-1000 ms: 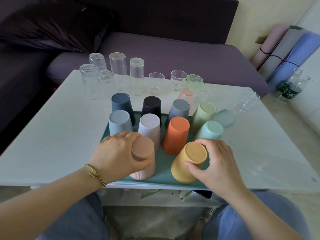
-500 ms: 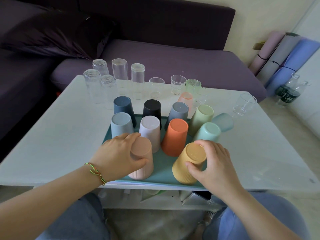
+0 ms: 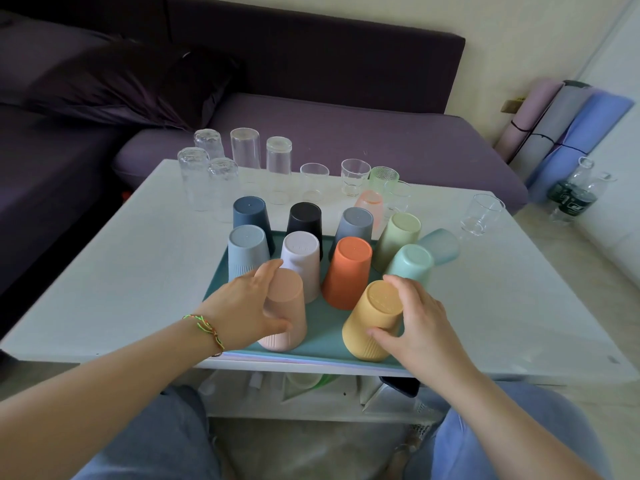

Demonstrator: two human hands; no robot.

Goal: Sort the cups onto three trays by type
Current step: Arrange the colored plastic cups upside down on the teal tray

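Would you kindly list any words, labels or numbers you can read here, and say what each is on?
No text here is legible.
Yellow cup, held by the right hand: faint raised mark on its base, too blurred to read.
Pale lilac cup: faint raised mark on its base, too small to read.
Bottles on the floor: dark labels with pale print, too small to read.

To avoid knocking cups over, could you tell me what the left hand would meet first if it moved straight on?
Probably the pale lilac cup, just beyond the pink cup the left hand grips; depth is unclear.
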